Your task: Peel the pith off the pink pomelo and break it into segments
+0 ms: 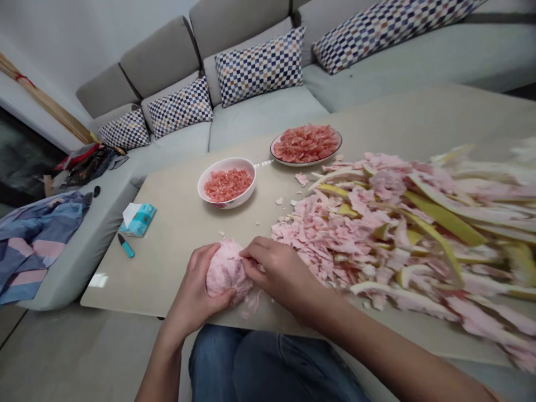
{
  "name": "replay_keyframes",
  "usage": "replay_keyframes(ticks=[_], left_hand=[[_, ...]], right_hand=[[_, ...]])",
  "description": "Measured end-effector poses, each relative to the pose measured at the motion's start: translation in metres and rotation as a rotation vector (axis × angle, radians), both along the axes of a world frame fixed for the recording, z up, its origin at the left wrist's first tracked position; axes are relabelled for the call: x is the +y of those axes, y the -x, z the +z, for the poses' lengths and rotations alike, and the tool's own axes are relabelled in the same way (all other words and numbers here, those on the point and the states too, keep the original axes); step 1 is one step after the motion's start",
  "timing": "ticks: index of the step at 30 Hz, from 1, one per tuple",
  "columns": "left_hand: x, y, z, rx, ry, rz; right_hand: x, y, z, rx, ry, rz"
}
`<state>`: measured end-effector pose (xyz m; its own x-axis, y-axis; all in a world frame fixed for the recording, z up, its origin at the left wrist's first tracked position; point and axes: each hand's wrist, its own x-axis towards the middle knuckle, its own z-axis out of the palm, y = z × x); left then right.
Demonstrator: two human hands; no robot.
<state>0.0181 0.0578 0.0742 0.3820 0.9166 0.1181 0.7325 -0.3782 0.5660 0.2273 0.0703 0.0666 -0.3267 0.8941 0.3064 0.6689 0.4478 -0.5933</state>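
Note:
A peeled pomelo (226, 269), pale pink and round, rests at the near edge of the table. My left hand (196, 290) wraps round its left side, with the thumb across the front. At its right side my right hand (278, 273) has thumb and forefinger pinched together against the pink pith; whatever lies between the fingertips is too small to make out. Beyond the fruit stands a white bowl (202, 191) of pink pomelo flesh. Farther back, a dark-rimmed plate (288, 163) carries more of the same flesh in a heap.
A wide pile of pomelo peel and pith (402, 223) covers the table's right side. On the left lie a blue tissue pack (140, 220) and a small teal knife (126, 246). A grey sofa (259, 120) with checked cushions (262, 66) runs behind the table (167, 206).

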Motion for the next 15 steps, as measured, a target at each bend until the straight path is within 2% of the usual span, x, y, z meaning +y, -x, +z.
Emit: replay_keyframes(ticks=[4, 9, 12, 15], left_hand=[[0.0, 0.002, 0.0, -0.006, 0.019, -0.003], [0.002, 0.003, 0.002, 0.003, 0.038, -0.033], [0.004, 0.003, 0.003, -0.001, 0.034, -0.047], [0.004, 0.004, 0.004, 0.007, 0.035, -0.054]], right_hand=[[-0.003, -0.007, 0.003, 0.041, 0.046, 0.037], [0.001, -0.002, 0.007, -0.108, 0.071, 0.047], [0.008, 0.001, 0.006, -0.167, 0.065, 0.001], [0.012, -0.002, 0.004, -0.051, 0.085, -0.027]])
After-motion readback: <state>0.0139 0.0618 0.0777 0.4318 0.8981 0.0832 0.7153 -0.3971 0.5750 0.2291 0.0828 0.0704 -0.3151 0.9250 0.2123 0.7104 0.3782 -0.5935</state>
